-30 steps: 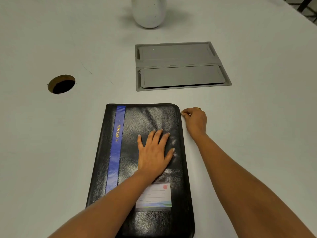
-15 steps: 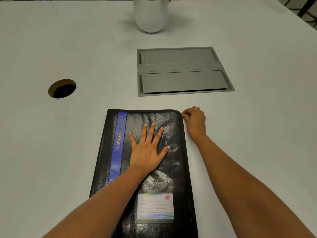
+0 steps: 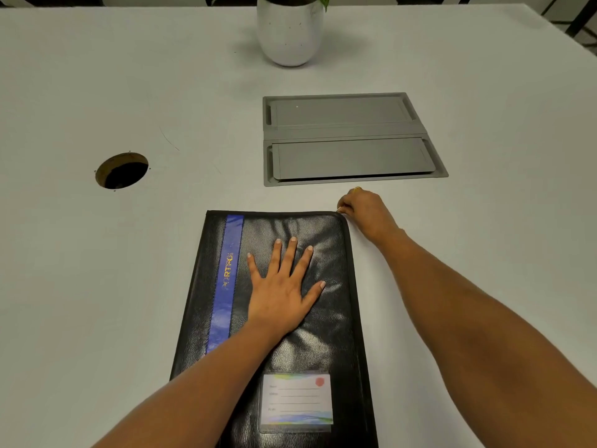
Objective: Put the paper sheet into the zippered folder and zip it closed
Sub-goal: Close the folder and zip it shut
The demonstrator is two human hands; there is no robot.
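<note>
A black zippered folder [image 3: 326,253] with a blue stripe and a name label lies closed on the white table [image 3: 97,286], its long side running away from me. My left hand [image 3: 281,286] lies flat on the cover with fingers spread, pressing it down. My right hand [image 3: 365,215] is at the folder's far right corner, fingers curled and pinching the zipper pull there. The pull itself is mostly hidden by the fingers. No paper sheet shows.
A grey recessed cable box [image 3: 349,140] with two lids sits just beyond the folder. A round cable hole [image 3: 122,170] opens in the table at the left. A white plant pot [image 3: 290,30] stands at the far edge.
My right hand has slid along the folder's right edge up to its far corner. My left hand has shifted slightly left on the cover. The camera has tilted up.
</note>
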